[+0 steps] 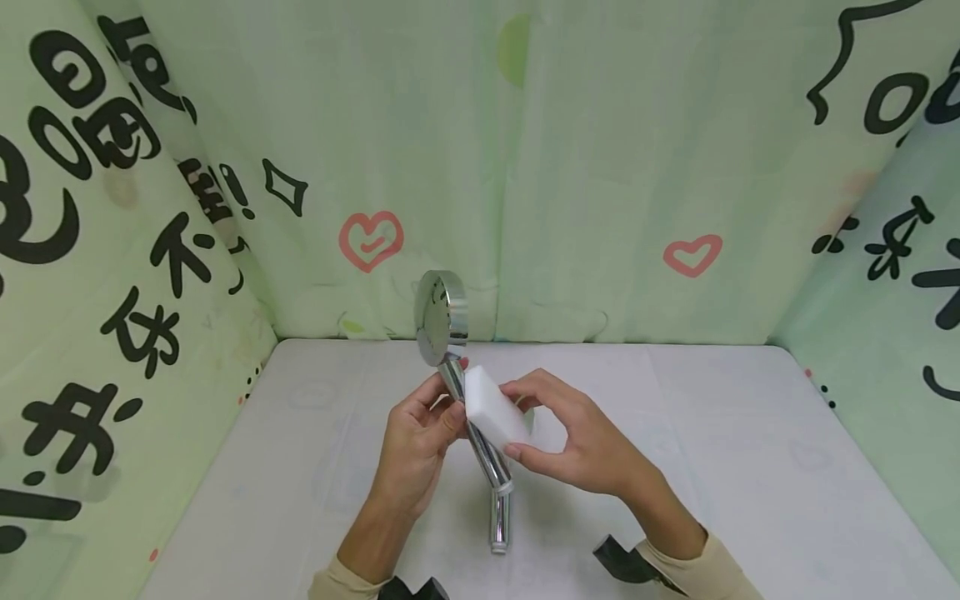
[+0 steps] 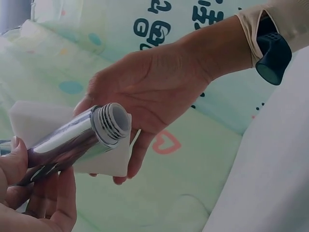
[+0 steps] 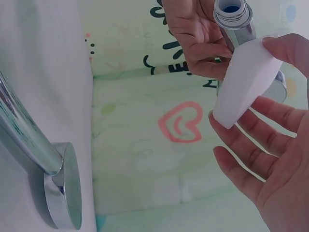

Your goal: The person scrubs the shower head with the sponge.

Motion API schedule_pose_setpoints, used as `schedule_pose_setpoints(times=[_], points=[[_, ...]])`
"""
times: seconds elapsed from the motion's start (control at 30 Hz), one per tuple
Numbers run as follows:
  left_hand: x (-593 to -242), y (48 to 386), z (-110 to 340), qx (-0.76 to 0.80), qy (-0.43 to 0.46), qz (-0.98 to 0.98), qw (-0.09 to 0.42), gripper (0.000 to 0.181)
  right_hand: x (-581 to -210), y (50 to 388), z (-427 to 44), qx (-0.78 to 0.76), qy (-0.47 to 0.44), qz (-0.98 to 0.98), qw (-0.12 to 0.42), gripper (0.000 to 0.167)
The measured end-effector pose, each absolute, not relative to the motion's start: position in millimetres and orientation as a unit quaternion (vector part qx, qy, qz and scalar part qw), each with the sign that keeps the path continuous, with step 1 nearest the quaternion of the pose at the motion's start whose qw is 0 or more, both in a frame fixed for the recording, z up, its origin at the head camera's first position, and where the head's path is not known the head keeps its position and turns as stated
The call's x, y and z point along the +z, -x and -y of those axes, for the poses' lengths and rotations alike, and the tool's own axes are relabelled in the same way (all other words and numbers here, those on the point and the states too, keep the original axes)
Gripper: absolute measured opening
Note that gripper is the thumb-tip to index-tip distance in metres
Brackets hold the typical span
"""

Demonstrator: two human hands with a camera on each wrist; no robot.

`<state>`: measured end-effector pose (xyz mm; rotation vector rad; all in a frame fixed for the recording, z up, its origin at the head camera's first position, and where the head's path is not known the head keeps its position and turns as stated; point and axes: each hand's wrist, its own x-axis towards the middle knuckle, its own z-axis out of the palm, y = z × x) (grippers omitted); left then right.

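My left hand [image 1: 416, 446] pinches the chrome handle of a hand shower [image 1: 487, 454] between thumb and fingers. The shower is raised and tilted, its round head up at the far end. In the left wrist view its threaded end [image 2: 115, 123] points toward the right hand's palm. My right hand [image 1: 573, 429] holds a white block-shaped sponge [image 1: 491, 408] between thumb and fingers. The sponge lies against the handle's side. Part of the handle is hidden behind the left fingers.
A second chrome tube [image 1: 500, 525] lies on the white table [image 1: 675, 467], its far part hidden by the hands. The right wrist view shows a chrome tube with a round head [image 3: 63, 188] on the table. Green printed curtains [image 1: 600, 167] enclose the back and sides.
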<state>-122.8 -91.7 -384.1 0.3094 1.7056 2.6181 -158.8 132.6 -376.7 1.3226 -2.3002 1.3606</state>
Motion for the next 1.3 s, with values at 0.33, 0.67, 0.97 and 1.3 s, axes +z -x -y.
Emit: schedule_pose_setpoints(times=[0.33,0.67,0.97,1.3], points=[[-382.2,118.6,90.2,0.814,-0.101,-0.571,0.003,0.047,-374.5,158.9,-129.8,0.454,-0.420,0.780,0.097,0.054],[-376.6,117.0,90.7,0.807,-0.121,-0.578,0.012,0.048,-373.4,156.7,-128.8,0.442,-0.402,0.790,0.137,0.057],[-378.5,118.8,89.8,0.815,-0.148,-0.561,0.010,0.049,-372.5,156.3,-127.6,0.429,-0.413,0.784,0.177,0.060],[-382.3,121.2,88.9,0.813,-0.136,-0.566,0.002,0.048,-370.6,155.8,-125.1,0.419,-0.424,0.777,0.204,0.061]])
